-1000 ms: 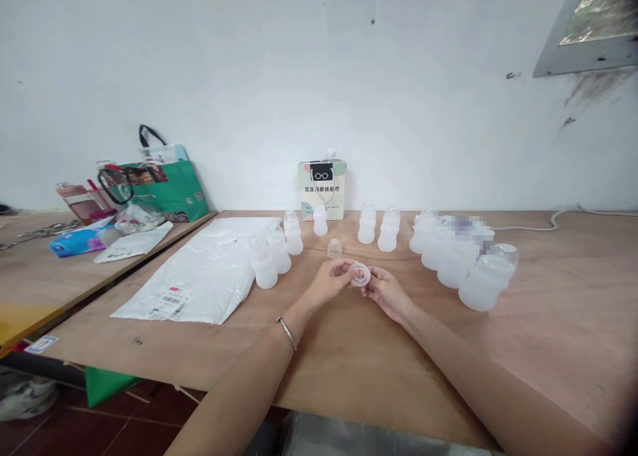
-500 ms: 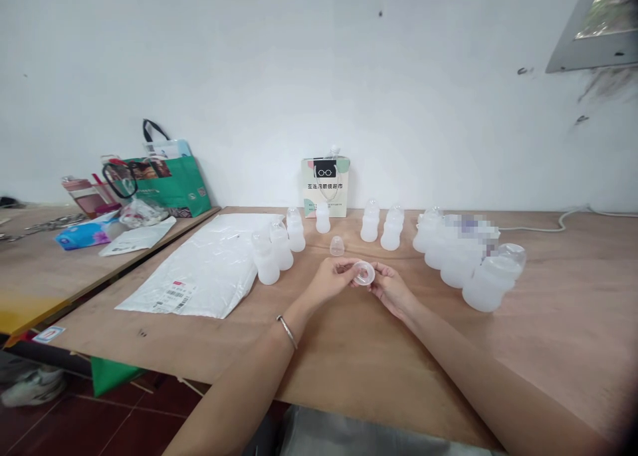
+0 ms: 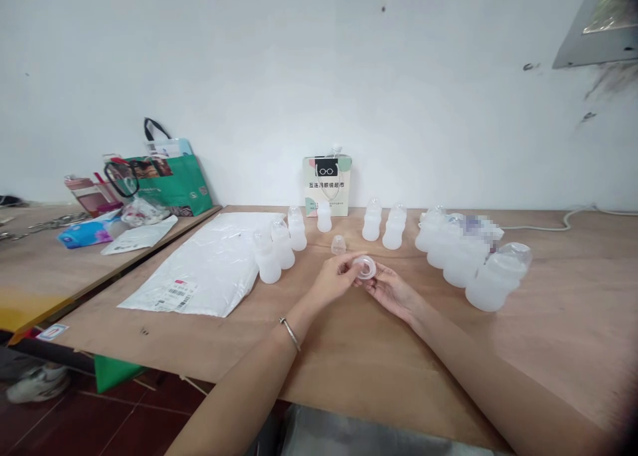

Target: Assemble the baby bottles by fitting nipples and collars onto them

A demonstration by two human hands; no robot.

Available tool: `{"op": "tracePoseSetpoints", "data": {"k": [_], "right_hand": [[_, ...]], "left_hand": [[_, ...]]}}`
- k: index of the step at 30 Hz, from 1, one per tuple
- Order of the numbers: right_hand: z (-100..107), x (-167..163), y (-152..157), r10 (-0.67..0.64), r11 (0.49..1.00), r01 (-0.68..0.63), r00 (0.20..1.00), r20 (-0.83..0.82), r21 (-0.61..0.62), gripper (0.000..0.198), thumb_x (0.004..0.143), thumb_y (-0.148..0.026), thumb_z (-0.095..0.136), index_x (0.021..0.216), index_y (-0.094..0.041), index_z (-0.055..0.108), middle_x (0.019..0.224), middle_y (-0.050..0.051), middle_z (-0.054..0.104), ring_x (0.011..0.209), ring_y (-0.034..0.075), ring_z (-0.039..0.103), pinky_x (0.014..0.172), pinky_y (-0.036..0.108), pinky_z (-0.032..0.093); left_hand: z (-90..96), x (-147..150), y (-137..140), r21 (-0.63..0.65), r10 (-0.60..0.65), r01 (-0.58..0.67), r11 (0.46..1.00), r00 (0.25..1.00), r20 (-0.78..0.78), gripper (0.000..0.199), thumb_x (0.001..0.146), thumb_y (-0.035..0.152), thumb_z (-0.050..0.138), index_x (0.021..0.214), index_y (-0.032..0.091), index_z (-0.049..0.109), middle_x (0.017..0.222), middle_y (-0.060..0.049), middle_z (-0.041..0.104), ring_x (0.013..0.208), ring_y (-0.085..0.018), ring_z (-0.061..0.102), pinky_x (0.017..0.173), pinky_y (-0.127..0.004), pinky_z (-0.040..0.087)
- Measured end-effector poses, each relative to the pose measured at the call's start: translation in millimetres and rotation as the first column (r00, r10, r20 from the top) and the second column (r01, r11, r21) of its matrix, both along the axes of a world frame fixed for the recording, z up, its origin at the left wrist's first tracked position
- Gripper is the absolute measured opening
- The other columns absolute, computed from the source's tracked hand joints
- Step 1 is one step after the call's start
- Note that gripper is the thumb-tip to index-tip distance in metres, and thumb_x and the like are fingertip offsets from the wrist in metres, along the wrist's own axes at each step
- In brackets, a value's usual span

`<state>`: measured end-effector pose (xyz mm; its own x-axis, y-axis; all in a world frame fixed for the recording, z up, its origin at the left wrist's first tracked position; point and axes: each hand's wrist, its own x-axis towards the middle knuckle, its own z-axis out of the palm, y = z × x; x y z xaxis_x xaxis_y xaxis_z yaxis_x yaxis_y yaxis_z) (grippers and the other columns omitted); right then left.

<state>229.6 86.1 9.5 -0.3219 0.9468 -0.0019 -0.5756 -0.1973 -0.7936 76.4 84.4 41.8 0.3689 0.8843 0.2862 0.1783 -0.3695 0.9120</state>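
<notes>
Between my two hands is a clear, ring-shaped baby bottle collar (image 3: 367, 267), its round opening facing me. My left hand (image 3: 337, 274) pinches its left side, the thumb over the opening. From the right, my right hand (image 3: 391, 288) grips the edge with fingers partly under it. Whether a teat sits inside the collar I cannot make out. Just beyond my left fingers a small clear bottle cap (image 3: 338, 244) stands on the wooden table (image 3: 359, 349).
Capped, frosted baby bottles stand in an arc: several at left (image 3: 270, 263), one by the paper bag (image 3: 326, 200), others at right (image 3: 491, 283). A white mailer (image 3: 199, 263) lies left. A green bag (image 3: 174, 187) and a blue tissue pack (image 3: 90, 230) rest on the adjoining table.
My hands have turned the collar slightly, and my right fingers have shifted lower under its edge. My left fingers now reach across its far side. The bottles stand as before.
</notes>
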Motion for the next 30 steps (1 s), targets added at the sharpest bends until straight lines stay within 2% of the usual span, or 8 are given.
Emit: {"op": "tracePoseSetpoints", "data": {"k": [4,8,14,18,20,24,27,30], "right_hand": [[2,0,-3,0.092,0.996,-0.092,0.996,0.02,-0.006,0.012,0.06,-0.012,0.071,0.069,-0.015,0.065,0.06,-0.003,0.052,0.05,0.004,0.037,0.049,0.019,0.034],[3,-2,-5,0.126,0.992,-0.126,0.991,0.032,-0.001,0.014,0.06,-0.012,0.071,0.073,-0.014,0.066,0.06,-0.003,0.051,0.048,0.004,0.032,0.044,0.019,0.028],[0,-5,-1,-0.01,0.999,0.009,1.0,0.017,0.048,0.01,0.059,-0.014,0.071,0.065,-0.017,0.064,0.056,-0.005,0.047,0.048,0.004,0.032,0.042,0.018,0.027],[-4,-8,4,-0.067,0.997,0.066,0.997,0.032,0.042,0.01,0.058,-0.018,0.072,0.06,-0.017,0.062,0.054,-0.005,0.049,0.048,0.004,0.036,0.042,0.018,0.028],[-4,-9,5,-0.082,0.996,0.081,0.996,0.041,0.029,0.011,0.058,-0.02,0.072,0.061,-0.017,0.062,0.054,-0.005,0.051,0.049,0.004,0.038,0.043,0.017,0.03],[-1,-7,3,-0.086,0.996,0.086,0.995,0.054,0.012,0.014,0.055,-0.02,0.074,0.064,-0.018,0.064,0.059,-0.004,0.055,0.053,0.006,0.045,0.047,0.018,0.035],[1,-8,0,-0.063,0.998,0.063,0.996,0.061,0.006,0.014,0.055,-0.019,0.074,0.064,-0.018,0.063,0.057,-0.004,0.053,0.051,0.005,0.043,0.044,0.018,0.034],[0,-9,1,-0.048,0.999,0.048,0.997,0.063,0.005,0.016,0.055,-0.02,0.074,0.064,-0.017,0.062,0.057,-0.004,0.052,0.049,0.005,0.039,0.042,0.018,0.031]], "left_hand": [[12.9,-7,-3,0.189,-0.024,0.051,0.981,0.99,-0.142,0.027,0.083,0.036,0.05,0.094,0.018,0.068,0.092,-0.005,0.065,0.081,-0.015,0.058,0.07,-0.024,0.047],[14.8,-9,-2,0.255,-0.025,0.074,0.964,0.982,-0.189,0.023,0.082,0.03,0.053,0.093,0.019,0.069,0.089,-0.005,0.066,0.082,-0.015,0.058,0.072,-0.024,0.045],[4.7,4,-6,0.338,0.149,-0.112,0.935,0.985,-0.087,0.02,0.082,0.026,0.054,0.088,0.02,0.071,0.077,-0.003,0.065,0.07,-0.013,0.057,0.066,-0.024,0.046],[-1.2,12,-9,0.364,0.263,-0.248,0.898,0.965,0.009,0.019,0.081,0.022,0.053,0.086,0.02,0.071,0.077,-0.003,0.065,0.072,-0.013,0.057,0.067,-0.025,0.046],[-2.2,13,-10,0.375,0.247,-0.238,0.896,0.969,0.022,0.019,0.081,0.021,0.053,0.088,0.02,0.071,0.076,-0.003,0.063,0.071,-0.013,0.056,0.066,-0.024,0.046],[-1.9,11,-9,0.38,0.121,-0.127,0.916,0.992,0.04,0.02,0.081,0.021,0.054,0.091,0.021,0.07,0.076,-0.002,0.058,0.068,-0.011,0.054,0.062,-0.022,0.045],[-2.9,11,-6,0.352,0.136,-0.148,0.924,0.989,0.058,0.018,0.08,0.023,0.056,0.089,0.02,0.071,0.073,-0.002,0.057,0.067,-0.011,0.053,0.061,-0.023,0.044],[-3.2,12,-4,0.322,0.182,-0.198,0.926,0.98,0.081,0.017,0.08,0.023,0.056,0.084,0.019,0.071,0.077,-0.003,0.061,0.073,-0.013,0.056,0.068,-0.025,0.045]]}}
